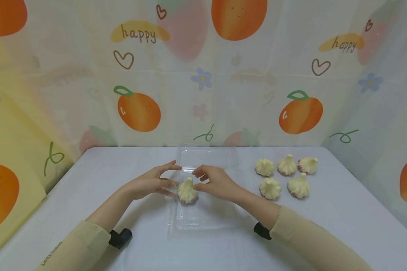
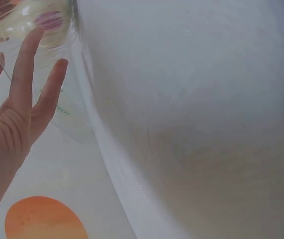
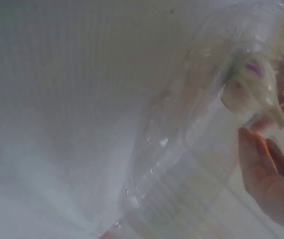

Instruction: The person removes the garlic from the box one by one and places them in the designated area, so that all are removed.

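A pale garlic bulb (image 1: 188,192) stands stem up in the left part of a clear plastic container (image 1: 207,226), its purple-tinged base showing through the plastic in the left wrist view. On the container's left side, my left hand (image 1: 152,183) has its fingers spread, the tips at the wall beside the bulb. My right hand (image 1: 220,183) hovers over the container with fingers loosely bent, thumb tip close to the bulb's right side. It does not grip the bulb. Through the hazy plastic in the right wrist view, the garlic bulb (image 3: 253,84) appears beside the right hand (image 3: 271,184).
Several more garlic bulbs (image 1: 286,165) lie in two rows on the white table (image 1: 339,226) to the right. The container's clear lid (image 1: 207,154) lies folded back behind it. A fruit-printed curtain (image 1: 240,75) hangs past the table's far edge.
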The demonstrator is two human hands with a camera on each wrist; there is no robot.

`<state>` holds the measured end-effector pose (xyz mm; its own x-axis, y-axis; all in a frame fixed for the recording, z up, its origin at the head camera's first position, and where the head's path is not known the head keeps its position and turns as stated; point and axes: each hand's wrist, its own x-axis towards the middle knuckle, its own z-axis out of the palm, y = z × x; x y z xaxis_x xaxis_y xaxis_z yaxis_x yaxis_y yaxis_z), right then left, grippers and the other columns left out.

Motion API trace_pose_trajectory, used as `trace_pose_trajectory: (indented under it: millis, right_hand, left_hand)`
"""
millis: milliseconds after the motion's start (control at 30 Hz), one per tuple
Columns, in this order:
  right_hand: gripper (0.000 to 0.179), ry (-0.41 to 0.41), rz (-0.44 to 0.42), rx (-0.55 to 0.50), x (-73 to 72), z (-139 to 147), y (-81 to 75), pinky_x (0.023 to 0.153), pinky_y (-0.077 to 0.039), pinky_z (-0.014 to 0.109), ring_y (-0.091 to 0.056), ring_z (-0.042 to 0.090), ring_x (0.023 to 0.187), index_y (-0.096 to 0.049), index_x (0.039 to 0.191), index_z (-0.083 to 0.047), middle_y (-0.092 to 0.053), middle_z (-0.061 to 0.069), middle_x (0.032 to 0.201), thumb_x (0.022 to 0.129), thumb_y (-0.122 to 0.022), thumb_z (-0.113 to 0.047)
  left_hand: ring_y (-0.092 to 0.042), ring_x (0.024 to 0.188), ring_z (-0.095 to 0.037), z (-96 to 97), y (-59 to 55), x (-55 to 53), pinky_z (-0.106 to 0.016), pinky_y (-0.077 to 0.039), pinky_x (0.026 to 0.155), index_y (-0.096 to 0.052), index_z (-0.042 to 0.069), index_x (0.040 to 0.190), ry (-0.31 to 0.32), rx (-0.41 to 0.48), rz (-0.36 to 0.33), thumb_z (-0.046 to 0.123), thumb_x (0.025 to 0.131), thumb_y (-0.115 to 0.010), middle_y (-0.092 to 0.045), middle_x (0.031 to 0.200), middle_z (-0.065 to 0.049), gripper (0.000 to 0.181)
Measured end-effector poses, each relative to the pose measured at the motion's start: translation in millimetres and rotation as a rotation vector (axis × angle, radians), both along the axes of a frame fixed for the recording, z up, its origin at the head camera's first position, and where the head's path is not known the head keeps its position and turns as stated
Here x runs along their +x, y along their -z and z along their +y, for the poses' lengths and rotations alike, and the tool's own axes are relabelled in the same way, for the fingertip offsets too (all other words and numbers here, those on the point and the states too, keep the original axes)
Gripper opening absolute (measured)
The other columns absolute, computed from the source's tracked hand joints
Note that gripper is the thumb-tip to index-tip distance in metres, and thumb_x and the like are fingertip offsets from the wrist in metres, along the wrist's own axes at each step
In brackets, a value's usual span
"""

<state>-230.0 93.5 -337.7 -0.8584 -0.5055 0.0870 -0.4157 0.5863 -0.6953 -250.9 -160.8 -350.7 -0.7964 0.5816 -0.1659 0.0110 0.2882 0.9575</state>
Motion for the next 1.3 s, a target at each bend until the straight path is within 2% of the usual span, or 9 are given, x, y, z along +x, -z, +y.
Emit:
trace_pose_trajectory:
  millis: [167, 333, 767, 1300]
  right_hand:
    - [0.04, 0.018, -0.004, -0.005, 0.8, -4.0, 3.0, 0.093, -0.061, 0.036, -0.064, 0.024, 0.116, -0.06, 0.128, -0.01, -0.065, 0.008, 0.131, 0.092, -0.069, -0.024]
    - [0.039, 0.009, 0.001, -0.039, 0.2, -7.7, 5.7, 0.093, -0.061, 0.036, -0.064, 0.027, 0.116, -0.061, 0.127, -0.006, -0.066, 0.01, 0.129, 0.092, -0.068, -0.022]
    - [0.032, -0.023, 0.02, -0.04, 0.4, -13.8, 13.6, 0.091, -0.062, 0.033, -0.065, 0.027, 0.114, -0.061, 0.123, -0.006, -0.067, 0.008, 0.127, 0.094, -0.066, -0.017]
    - [0.013, -0.079, 0.057, -0.047, 1.3, -13.3, 15.5, 0.1, -0.057, 0.047, -0.069, 0.025, 0.108, -0.069, 0.106, -0.009, -0.073, 0.006, 0.113, 0.093, -0.066, -0.013]
  left_hand:
    - [-0.043, 0.138, -0.046, 0.5, -1.2, 0.3, -0.042, -0.062, 0.092, -0.03, -0.001, 0.151, 0.001, -0.012, 0.01, 0.007, 0.096, -0.059, 0.008, 0.169, -0.012, 0.063]
    - [-0.045, 0.137, -0.045, 0.4, -1.6, 0.3, -0.042, -0.062, 0.092, -0.031, -0.001, 0.151, 0.0, -0.026, 0.018, 0.007, 0.096, -0.059, 0.007, 0.169, -0.012, 0.063]
    - [-0.041, 0.14, -0.047, -0.7, 0.8, -1.8, -0.042, -0.062, 0.092, -0.03, 0.0, 0.151, 0.008, -0.019, 0.011, 0.008, 0.096, -0.06, 0.009, 0.169, -0.011, 0.064]
    - [-0.05, 0.134, -0.043, -1.3, 2.4, -2.5, -0.043, -0.062, 0.091, -0.031, -0.001, 0.151, 0.006, -0.024, 0.019, 0.008, 0.095, -0.06, 0.007, 0.169, -0.012, 0.063]
